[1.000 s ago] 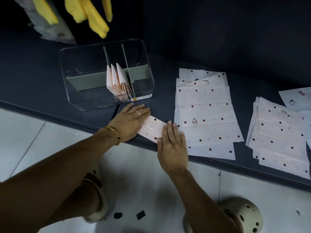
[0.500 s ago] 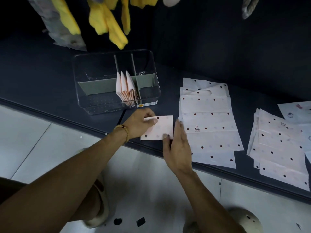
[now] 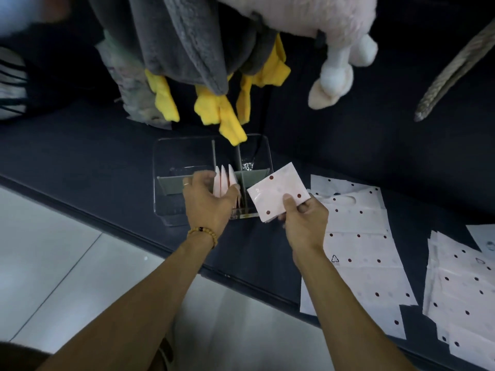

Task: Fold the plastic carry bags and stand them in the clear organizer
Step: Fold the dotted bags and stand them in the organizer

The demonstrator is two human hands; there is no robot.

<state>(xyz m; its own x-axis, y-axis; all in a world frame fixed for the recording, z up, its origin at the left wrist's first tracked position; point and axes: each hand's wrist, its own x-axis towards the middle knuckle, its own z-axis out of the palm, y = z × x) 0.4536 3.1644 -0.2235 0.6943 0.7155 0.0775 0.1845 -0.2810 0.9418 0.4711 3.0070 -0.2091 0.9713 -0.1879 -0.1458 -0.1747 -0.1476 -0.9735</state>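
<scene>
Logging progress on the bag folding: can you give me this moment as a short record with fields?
surface: dark bench
organizer: clear organizer with dividers, on the bench
filed: folded bags standing in the middle compartment
left hand: left hand at the organizer, fingers against the standing bags
right hand: right hand gripping a folded dotted bag, held beside the organizer
unfolded: flat bags stacked to the right

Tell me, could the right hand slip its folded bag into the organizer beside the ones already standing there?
Probably yes. The right hand holds the folded bag just above the clear organizer, whose top is open. The left hand rests against the standing bags, seemingly making room.
</scene>
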